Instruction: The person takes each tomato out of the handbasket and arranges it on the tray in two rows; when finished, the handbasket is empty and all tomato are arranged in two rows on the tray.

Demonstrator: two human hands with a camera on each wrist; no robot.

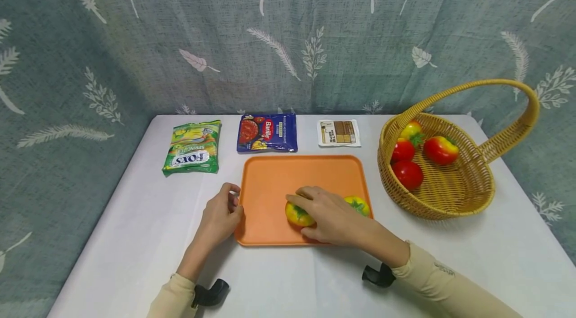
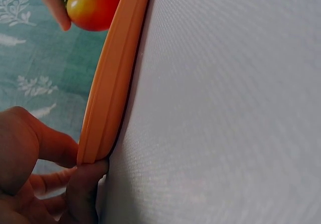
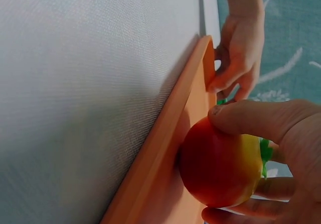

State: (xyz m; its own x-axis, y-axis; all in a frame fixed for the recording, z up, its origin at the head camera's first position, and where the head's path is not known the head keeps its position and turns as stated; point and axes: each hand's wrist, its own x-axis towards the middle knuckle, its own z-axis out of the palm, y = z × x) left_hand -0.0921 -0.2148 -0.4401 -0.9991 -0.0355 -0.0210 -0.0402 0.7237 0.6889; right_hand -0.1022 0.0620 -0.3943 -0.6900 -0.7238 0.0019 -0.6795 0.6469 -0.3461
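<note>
An orange tray (image 1: 265, 178) lies on the white table. My left hand (image 1: 219, 218) holds its left edge, and in the left wrist view the thumb and forefinger (image 2: 57, 146) pinch the rim. With my right hand (image 1: 333, 215) I grip a red and yellow tomato (image 3: 220, 161) with a green leafy top, low over the tray; thumb and fingers curl round its sides. Partly behind that hand, another yellow and green-topped tomato (image 1: 358, 204) sits at the right of the tray.
At the right stands a wicker basket (image 1: 450, 195) with a tall handle and several tomatoes inside. Behind the tray lie a blue Barilla packet (image 1: 267, 132) and a small white and brown packet (image 1: 339, 133). A green Fox's bag (image 1: 192, 147) lies at the back left.
</note>
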